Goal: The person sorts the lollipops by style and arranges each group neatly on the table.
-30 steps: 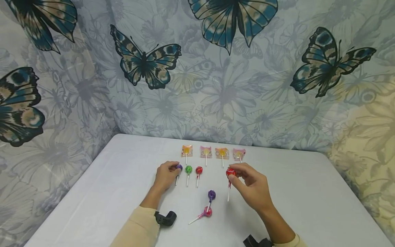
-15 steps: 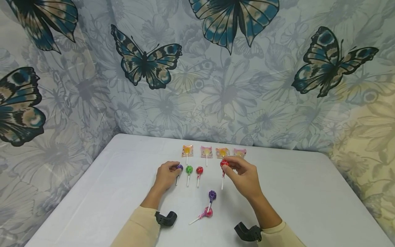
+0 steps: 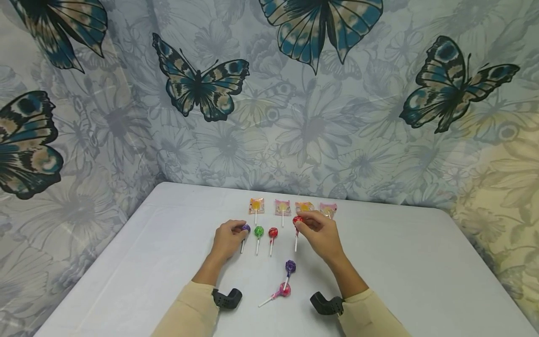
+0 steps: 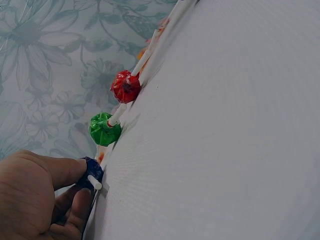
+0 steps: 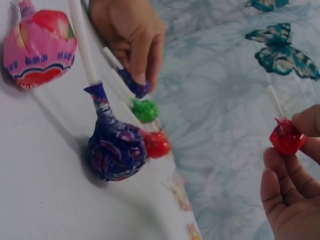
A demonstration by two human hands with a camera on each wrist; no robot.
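My left hand point(image 3: 228, 240) pinches the head of a purple lollipop point(image 4: 93, 170) at the left end of a row on the table. Beside it lie a green lollipop point(image 3: 258, 231) and a red lollipop point(image 3: 273, 232), sticks toward me. To the right of these, my right hand point(image 3: 322, 232) pinches a second red lollipop point(image 5: 286, 137) by its head between thumb and fingers, its stick pointing toward me. Nearer to me lie another purple lollipop point(image 5: 117, 150) and a pink lollipop point(image 5: 41, 47), the purple one's stick overlapping the pink head.
Behind the row, several flat lollipops in clear wrappers, such as an orange one point(image 3: 256, 206) and a pink one point(image 3: 282, 207), form a line near the far edge of the white table point(image 3: 168, 224). A butterfly-print cloth point(image 3: 269, 140) hangs behind the table.
My right hand has carried its red lollipop left and farther from me, toward the row's right end. My left hand stays on the purple lollipop.
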